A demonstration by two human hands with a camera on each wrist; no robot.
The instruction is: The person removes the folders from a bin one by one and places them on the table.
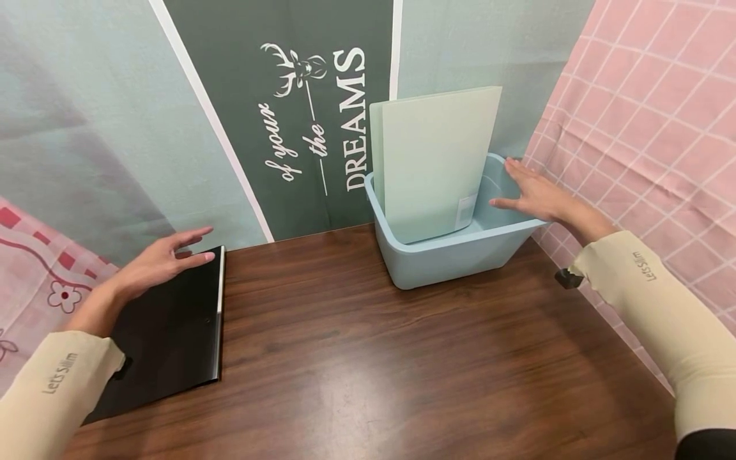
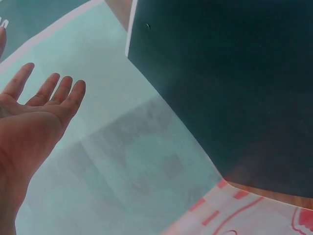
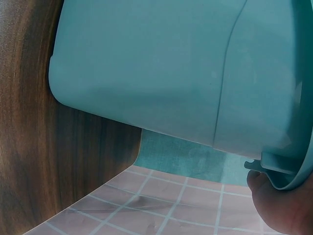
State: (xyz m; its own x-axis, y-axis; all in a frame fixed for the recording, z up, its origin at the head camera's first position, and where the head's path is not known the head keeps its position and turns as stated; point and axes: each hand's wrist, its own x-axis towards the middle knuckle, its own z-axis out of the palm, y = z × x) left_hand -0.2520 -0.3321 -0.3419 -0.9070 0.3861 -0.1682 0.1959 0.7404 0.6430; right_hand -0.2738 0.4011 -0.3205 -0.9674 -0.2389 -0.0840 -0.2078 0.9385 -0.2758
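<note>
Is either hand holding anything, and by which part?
The right hand holds the blue bin by the rim at its right end; the left hand holds nothing.

Behind the brown wood-grain tabletop [image 1: 322,332] hangs pale blue-green cloth [image 1: 103,128] with a dark green, white-lettered panel [image 1: 230,83]; pink white-gridded cloth [image 1: 661,147] drapes along the tabletop's right side, pink flowered cloth [image 1: 29,275] its left, and soft glare [image 1: 351,409] marks its front part

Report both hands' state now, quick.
Left hand: open, holding nothing, by the black folder.
Right hand: open, thumb spread from fingers, touching the rim of the tub.
</note>
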